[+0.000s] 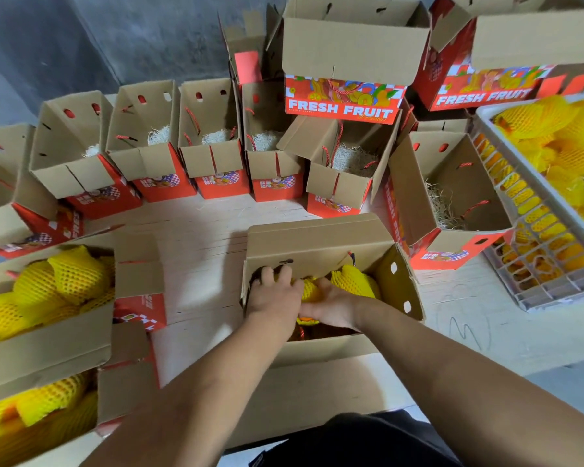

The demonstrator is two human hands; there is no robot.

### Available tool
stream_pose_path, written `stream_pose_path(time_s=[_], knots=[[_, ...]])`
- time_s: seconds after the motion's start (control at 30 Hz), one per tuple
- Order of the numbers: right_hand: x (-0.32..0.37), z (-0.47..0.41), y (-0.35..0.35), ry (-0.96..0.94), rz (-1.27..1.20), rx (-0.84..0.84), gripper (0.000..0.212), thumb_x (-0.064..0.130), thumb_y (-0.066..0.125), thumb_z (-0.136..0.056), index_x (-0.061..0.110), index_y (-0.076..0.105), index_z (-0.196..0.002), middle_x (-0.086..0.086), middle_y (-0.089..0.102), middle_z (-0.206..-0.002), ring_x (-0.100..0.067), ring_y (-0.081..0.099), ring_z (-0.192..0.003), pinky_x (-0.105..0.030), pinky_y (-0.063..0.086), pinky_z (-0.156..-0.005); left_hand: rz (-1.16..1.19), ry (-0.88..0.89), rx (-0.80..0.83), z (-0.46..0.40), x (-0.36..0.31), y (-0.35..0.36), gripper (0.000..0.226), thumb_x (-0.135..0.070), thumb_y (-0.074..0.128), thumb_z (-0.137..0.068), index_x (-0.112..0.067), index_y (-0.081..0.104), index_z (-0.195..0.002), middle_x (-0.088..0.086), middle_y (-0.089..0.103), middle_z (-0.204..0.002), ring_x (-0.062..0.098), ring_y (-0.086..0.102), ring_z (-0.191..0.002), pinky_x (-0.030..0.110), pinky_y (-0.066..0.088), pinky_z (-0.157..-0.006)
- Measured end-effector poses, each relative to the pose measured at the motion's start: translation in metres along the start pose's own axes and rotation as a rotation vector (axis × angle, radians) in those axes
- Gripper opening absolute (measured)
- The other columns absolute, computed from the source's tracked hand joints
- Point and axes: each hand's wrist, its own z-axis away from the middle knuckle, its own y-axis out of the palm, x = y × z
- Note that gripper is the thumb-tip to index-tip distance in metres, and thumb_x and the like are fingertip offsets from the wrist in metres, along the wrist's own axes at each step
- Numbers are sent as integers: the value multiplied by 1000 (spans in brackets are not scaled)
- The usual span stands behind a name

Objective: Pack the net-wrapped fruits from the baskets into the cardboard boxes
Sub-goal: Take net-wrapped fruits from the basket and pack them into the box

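Observation:
An open cardboard box (321, 241) stands in front of me with both my hands inside it. My left hand (273, 294) lies palm down on a yellow net-wrapped fruit, fingers curled over it. Beside it, my right hand (331, 306) cups another net-wrapped fruit (309, 291) from below. A third wrapped fruit (353, 281) lies at the box's right side. At the far right, a white plastic basket (533, 237) holds several more yellow net-wrapped fruits (553, 136).
Two boxes filled with wrapped fruits (48, 291) sit at the left. A row of open boxes (209, 139) with shredded paper lines the back; another open box (452, 190) stands right of centre. Stacked "FRESH FRUIT" boxes (344, 62) rise behind.

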Motion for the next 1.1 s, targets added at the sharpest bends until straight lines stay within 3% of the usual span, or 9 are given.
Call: stream_pose_path(time_s=[0.1, 0.17, 0.37, 0.5, 0.6, 0.77, 0.83, 0.97, 1.1], knots=[[2, 1, -2, 8, -168, 167, 101, 51, 66, -81, 31, 10, -162, 2, 20, -168, -24, 19, -153, -35, 24, -103, -58, -65, 57, 3, -7, -1, 74, -6, 68, -89, -25, 32, -150, 11, 13, -152, 49, 39, -131, 48, 44, -100], [3, 0, -3, 12, -218, 92, 76, 45, 56, -95, 25, 22, -160, -5, 30, -164, -26, 28, -149, -33, 24, -100, -85, -58, 7, 3, -4, -4, 74, -5, 71, -86, -24, 33, -147, 11, 12, -156, 48, 48, -124, 46, 47, -96], [3, 6, -2, -79, -132, -241, 44, 33, 62, -96, 23, 43, -135, -6, 60, -95, -22, 56, -79, -27, 41, -66, 33, -36, -88, 4, 6, -5, 83, -45, 76, -83, -18, 25, -143, 9, 44, -144, 39, 55, -122, 45, 49, -97], [8, 7, -7, -100, 225, -375, 56, 33, 63, -97, 22, 28, -140, -23, 43, -142, -40, 60, -116, -42, 49, -96, -144, -118, -167, 1, 1, 0, 70, -64, 52, -97, -18, 33, -146, 5, 36, -146, 28, 33, -134, 42, 25, -113], [17, 5, -4, -22, 399, -361, 48, 38, 54, -102, 23, 25, -137, -19, 21, -161, -44, 55, -127, -56, 52, -94, -141, -111, -286, 2, 2, -1, 61, -55, 55, -98, -22, 31, -143, 5, 30, -139, 29, 34, -129, 44, 25, -111], [12, 8, -9, -87, 237, -328, 57, 44, 64, -97, 26, 32, -140, -14, 11, -159, -40, 51, -131, -49, 44, -108, -24, -26, -245, 2, 5, -14, 35, -27, 59, -102, -20, 49, -135, 5, 66, -129, 31, 67, -116, 39, 51, -88], [1, 17, -12, -149, 132, -306, 63, 38, 69, -96, 27, 30, -144, -10, 7, -151, -37, 53, -123, -38, 40, -111, 113, 13, -179, 7, 5, -10, 25, -29, 55, -105, -22, 57, -128, 3, 64, -129, 31, 66, -116, 38, 53, -84], [-14, 30, -19, -238, 156, -488, 42, 13, 64, -94, 20, 32, -121, -8, 24, -130, -25, 50, -85, -36, 48, -87, 414, 125, -157, 19, 3, -1, 25, -27, 55, -103, -28, 62, -128, -1, 56, -133, 26, 58, -124, 42, 52, -96], [-20, 37, -17, -260, 380, -369, 27, 22, 53, -100, 13, 48, -125, -13, 52, -123, -36, 60, -106, -40, 50, -86, 563, 126, -131, 29, -5, 4, 24, -31, 53, -104, -29, 63, -126, -4, 49, -132, 20, 50, -127, 40, 48, -100]])
